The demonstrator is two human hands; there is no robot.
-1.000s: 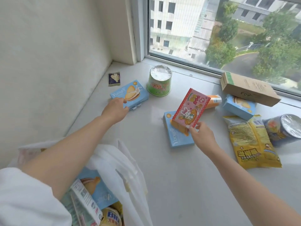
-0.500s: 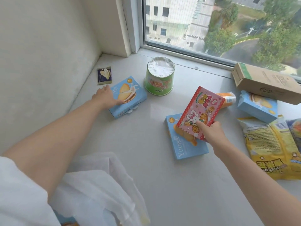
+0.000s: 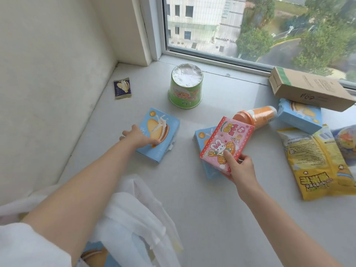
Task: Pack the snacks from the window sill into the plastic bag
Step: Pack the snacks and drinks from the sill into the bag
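Note:
My left hand (image 3: 139,138) grips the near left end of a blue biscuit box (image 3: 161,132) lying on the window sill (image 3: 192,189). My right hand (image 3: 239,170) holds a pink box with a rabbit picture (image 3: 226,142), tilted up above a second blue biscuit box (image 3: 202,137) that is mostly hidden under it. The white plastic bag (image 3: 134,218) sits open at the bottom left under my left forearm, with a blue box showing inside it.
An upturned green cup (image 3: 185,87) stands near the window. A small dark sachet (image 3: 122,88) lies by the left wall. To the right lie an orange bottle (image 3: 258,115), a third blue box (image 3: 300,115), a brown carton (image 3: 308,89) and a yellow snack bag (image 3: 317,162).
My left hand has closed round the end of the blue biscuit box and turned it a little. My right hand has drawn the pink box slightly nearer. The view moved in closer.

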